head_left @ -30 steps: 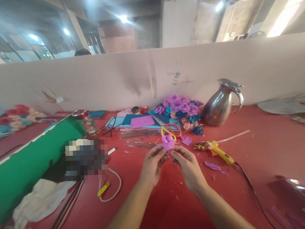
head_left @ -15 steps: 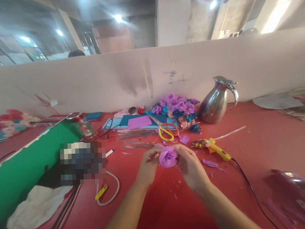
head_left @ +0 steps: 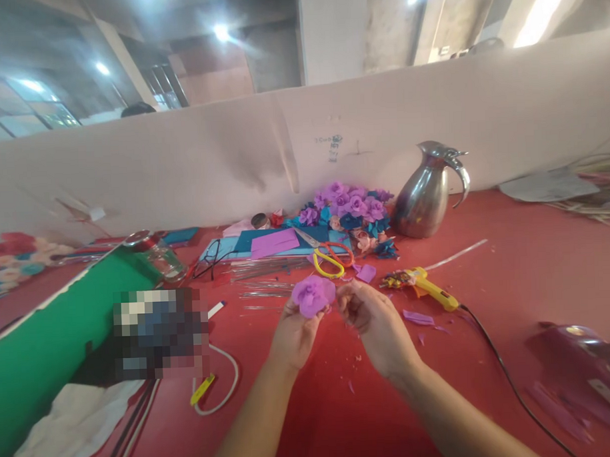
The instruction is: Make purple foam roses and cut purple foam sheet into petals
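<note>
Faintly, from my end of the feed, I make out handwriting [head_left: 333, 147] in dark ink on the pale partition [head_left: 182, 159], too blurred for me to read. On the yellow tag [head_left: 203, 390] by the looped white cord I can read nothing either.

Smooth red tabletop [head_left: 526, 261] fills most of my view. At its back edge, a polished metal jug [head_left: 423, 201] with a curved handle stands beside a heap of crinkled paper roses [head_left: 357, 203] in purple, blue and peach. Scissors [head_left: 308, 238] with one yellow and one orange-red handle lie near a flat purple sheet [head_left: 274, 243] and thin, straight wires [head_left: 267, 294]. To the right I see a yellow glue gun [head_left: 440, 296], a translucent glue stick reaching out behind it.

Up front, my left hand [head_left: 295, 335] is closed around the base of a ruffled purple paper rose [head_left: 313, 295], petals facing me, above the table. My right hand [head_left: 381, 329] is half curled just beside it, thumb near the fingertips; whether it pinches anything, I cannot tell.
</note>
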`<state>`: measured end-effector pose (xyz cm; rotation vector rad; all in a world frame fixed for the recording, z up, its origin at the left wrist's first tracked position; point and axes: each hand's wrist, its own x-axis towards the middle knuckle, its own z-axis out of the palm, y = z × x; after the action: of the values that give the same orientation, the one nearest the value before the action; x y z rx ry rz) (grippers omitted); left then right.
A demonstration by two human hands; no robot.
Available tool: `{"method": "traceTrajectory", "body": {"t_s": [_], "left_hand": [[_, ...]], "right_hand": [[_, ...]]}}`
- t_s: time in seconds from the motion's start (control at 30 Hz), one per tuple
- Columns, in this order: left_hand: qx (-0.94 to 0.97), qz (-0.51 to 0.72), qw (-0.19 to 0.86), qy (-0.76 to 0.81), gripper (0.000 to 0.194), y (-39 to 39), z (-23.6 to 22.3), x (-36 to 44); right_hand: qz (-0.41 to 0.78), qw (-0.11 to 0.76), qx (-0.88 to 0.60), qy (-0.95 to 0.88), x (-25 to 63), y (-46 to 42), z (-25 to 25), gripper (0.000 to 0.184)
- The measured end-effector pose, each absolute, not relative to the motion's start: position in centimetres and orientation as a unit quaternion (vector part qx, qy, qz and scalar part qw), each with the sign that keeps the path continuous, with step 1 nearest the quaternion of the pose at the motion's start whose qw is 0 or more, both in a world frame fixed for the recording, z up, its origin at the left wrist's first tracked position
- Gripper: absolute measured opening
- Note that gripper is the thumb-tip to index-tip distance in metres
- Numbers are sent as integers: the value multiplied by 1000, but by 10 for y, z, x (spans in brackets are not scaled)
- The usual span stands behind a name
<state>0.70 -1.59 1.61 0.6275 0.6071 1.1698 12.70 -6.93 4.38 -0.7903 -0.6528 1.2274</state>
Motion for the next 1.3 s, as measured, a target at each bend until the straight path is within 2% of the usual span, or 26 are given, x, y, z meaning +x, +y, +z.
{"method": "traceTrajectory", "body": {"t_s": [0.13, 0.23, 0.3, 0.43, 0.5, 0.63, 0.77, 0.9, 1.07, 1.3], "left_hand": [[252, 533, 753, 294, 17, -10, 16, 5], [224, 537, 740, 337, 18, -7, 16, 4], [210, 544, 727, 361, 18, -6, 15, 4], [226, 549, 709, 380, 23, -6, 14, 4], [240, 548, 703, 385, 26, -6, 13, 4], [245, 539, 696, 407, 31, -5, 12, 3], [277, 531, 683, 418, 32, -3, 10, 3], [277, 539, 671, 427, 31, -1, 8, 3], [265, 544, 676, 420, 30, 0, 6, 4], [253, 531, 689, 423, 29, -4, 10, 3]], "right_hand": [[430, 738, -420, -307, 145, -65, 50, 23], [308, 712, -522, -355, 185, -64, 53, 22], [218, 629, -629, -402, 223, -67, 47, 19], [102, 336, -851, -390, 297, -77, 10, 34], [106, 295, -870, -382, 319, -80, -10, 34], [146, 264, -861, -411, 331, -72, -32, 20], [180, 265, -852, -415, 329, -56, -31, 13], [226, 307, -834, -399, 328, -50, -24, 14], [310, 413, -782, -349, 314, -64, -12, 10], [409, 563, -654, -297, 288, -69, 11, 28]]}}
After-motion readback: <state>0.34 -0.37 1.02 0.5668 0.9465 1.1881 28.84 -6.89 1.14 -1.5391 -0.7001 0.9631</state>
